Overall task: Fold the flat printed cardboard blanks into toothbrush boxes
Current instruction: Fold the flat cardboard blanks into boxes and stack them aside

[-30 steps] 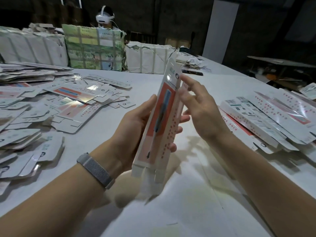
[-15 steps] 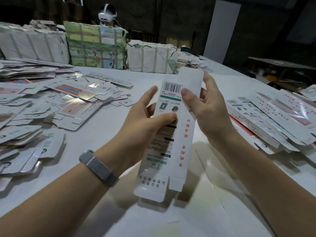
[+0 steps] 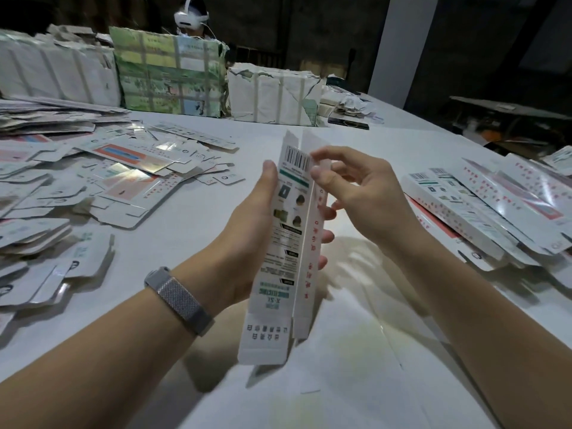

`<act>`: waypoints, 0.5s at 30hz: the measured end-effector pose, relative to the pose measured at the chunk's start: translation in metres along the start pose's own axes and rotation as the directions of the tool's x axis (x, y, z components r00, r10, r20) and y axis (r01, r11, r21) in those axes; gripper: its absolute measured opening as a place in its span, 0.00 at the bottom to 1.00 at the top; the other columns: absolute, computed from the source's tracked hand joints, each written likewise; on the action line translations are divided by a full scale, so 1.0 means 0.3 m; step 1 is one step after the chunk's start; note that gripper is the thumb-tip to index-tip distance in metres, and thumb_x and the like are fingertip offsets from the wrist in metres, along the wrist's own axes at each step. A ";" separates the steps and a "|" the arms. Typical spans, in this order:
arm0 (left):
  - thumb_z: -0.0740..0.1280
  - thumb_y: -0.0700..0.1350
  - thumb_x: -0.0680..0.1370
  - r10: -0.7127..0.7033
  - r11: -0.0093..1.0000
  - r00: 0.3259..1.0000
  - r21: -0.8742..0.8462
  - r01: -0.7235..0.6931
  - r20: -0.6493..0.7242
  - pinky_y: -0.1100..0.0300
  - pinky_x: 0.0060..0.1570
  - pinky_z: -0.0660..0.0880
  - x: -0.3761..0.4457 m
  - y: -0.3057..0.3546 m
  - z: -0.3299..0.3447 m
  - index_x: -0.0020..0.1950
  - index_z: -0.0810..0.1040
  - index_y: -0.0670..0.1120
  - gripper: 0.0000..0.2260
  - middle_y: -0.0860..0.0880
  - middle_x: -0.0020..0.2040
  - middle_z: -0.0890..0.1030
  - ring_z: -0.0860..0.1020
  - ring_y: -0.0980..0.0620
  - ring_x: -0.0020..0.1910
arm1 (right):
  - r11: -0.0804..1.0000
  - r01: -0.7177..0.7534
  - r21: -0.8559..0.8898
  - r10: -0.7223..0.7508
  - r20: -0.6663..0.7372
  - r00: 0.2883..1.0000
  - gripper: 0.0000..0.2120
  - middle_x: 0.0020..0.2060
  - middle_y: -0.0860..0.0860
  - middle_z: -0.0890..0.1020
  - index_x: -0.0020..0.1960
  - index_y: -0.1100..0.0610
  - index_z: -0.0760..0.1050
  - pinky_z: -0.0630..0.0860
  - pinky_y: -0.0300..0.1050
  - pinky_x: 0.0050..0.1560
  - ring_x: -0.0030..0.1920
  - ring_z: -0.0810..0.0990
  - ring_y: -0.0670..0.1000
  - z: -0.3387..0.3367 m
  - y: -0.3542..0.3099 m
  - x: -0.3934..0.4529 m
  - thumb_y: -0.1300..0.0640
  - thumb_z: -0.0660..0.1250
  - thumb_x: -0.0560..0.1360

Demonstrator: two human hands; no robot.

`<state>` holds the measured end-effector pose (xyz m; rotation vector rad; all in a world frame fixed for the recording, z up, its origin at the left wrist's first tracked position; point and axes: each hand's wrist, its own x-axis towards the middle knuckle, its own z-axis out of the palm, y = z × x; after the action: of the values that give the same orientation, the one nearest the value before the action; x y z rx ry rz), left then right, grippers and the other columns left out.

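White table (image 3: 192, 230) fills most of the frame, dark room behind it. Frame center: one partly folded toothbrush box (image 3: 284, 243) held upright above the table, barcode at its top, end flaps open at the bottom. Left hand (image 3: 247, 236) grips it from the left side, thumb up along the printed panel, fingertips curled round and showing past the right edge. Right hand (image 3: 359, 193) at the box's upper right, thumb and forefinger pinching the narrow side panel near the barcode, other fingers loosely curled. Grey mesh wristband (image 3: 179, 300) on the left wrist. Left side of frame: loose heap of flat blanks (image 3: 102, 178), some with shiny windows, spread over the table. Right edge: pile of folded boxes (image 3: 483, 202) lying overlapped. Top left and top center: wrapped bundles (image 3: 170, 75), white and green, in a row at the table's far edge. Behind them, another person's white headset (image 3: 189, 16) is partly visible.
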<state>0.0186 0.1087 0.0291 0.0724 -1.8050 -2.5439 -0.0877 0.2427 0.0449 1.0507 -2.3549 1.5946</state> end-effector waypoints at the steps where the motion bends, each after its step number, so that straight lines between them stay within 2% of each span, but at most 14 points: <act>1: 0.48 0.65 0.82 -0.010 1.000 1.000 0.026 0.010 -0.001 0.50 0.36 0.82 0.000 -0.004 0.004 0.59 0.79 0.51 0.26 0.43 0.50 0.86 0.85 0.42 0.47 | 1.000 -0.015 -0.025 0.016 0.005 1.000 0.05 0.42 0.51 0.85 0.53 0.47 0.80 0.80 0.46 0.38 0.42 0.83 0.49 -0.004 0.000 0.002 0.48 0.68 0.79; 5: 0.50 0.64 0.82 -0.019 0.997 1.000 0.075 0.017 0.024 0.49 0.40 0.83 -0.001 -0.014 0.028 0.62 0.79 0.49 0.27 0.41 0.54 0.84 0.85 0.42 0.48 | 0.990 -0.026 -0.142 0.024 -0.017 1.000 0.11 0.36 0.50 0.85 0.45 0.47 0.75 0.80 0.60 0.40 0.39 0.83 0.52 -0.019 -0.002 0.009 0.41 0.62 0.80; 9: 0.50 0.65 0.82 -0.032 0.995 0.998 0.099 0.027 0.046 0.49 0.41 0.82 0.001 -0.017 0.037 0.61 0.79 0.49 0.27 0.42 0.53 0.85 0.84 0.39 0.49 | 0.970 -0.002 -0.244 0.003 0.003 1.000 0.14 0.36 0.49 0.83 0.46 0.50 0.72 0.79 0.61 0.42 0.41 0.82 0.53 -0.033 -0.003 0.011 0.42 0.57 0.83; 12: 0.50 0.66 0.81 -0.043 0.990 0.997 0.135 0.035 0.059 0.49 0.40 0.82 0.002 -0.013 0.032 0.60 0.80 0.50 0.27 0.42 0.51 0.85 0.84 0.41 0.42 | 0.960 -0.002 -0.281 0.024 0.075 0.997 0.13 0.36 0.45 0.81 0.44 0.49 0.71 0.81 0.53 0.36 0.43 0.81 0.53 -0.059 -0.002 0.021 0.45 0.56 0.83; 14: 0.51 0.66 0.81 -0.033 0.990 0.997 0.139 0.024 0.063 0.49 0.39 0.82 0.005 -0.010 0.032 0.60 0.80 0.49 0.27 0.40 0.53 0.84 0.82 0.43 0.41 | 0.972 -0.024 -0.233 0.052 0.113 0.992 0.14 0.38 0.47 0.81 0.42 0.48 0.71 0.79 0.45 0.32 0.45 0.81 0.54 -0.071 -0.007 0.026 0.46 0.56 0.84; 15: 0.51 0.66 0.81 -0.024 0.989 0.998 0.144 0.014 0.066 0.49 0.39 0.81 0.007 -0.009 0.032 0.60 0.79 0.48 0.27 0.39 0.53 0.83 0.82 0.43 0.42 | 0.978 -0.047 -0.204 0.074 0.127 0.989 0.14 0.40 0.49 0.81 0.42 0.48 0.71 0.79 0.44 0.32 0.47 0.81 0.54 -0.076 -0.011 0.027 0.47 0.56 0.84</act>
<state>0.0161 0.1186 0.0296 0.0065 -2.0199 -2.4533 -0.0982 0.2575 0.0611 1.0836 -2.5935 1.3066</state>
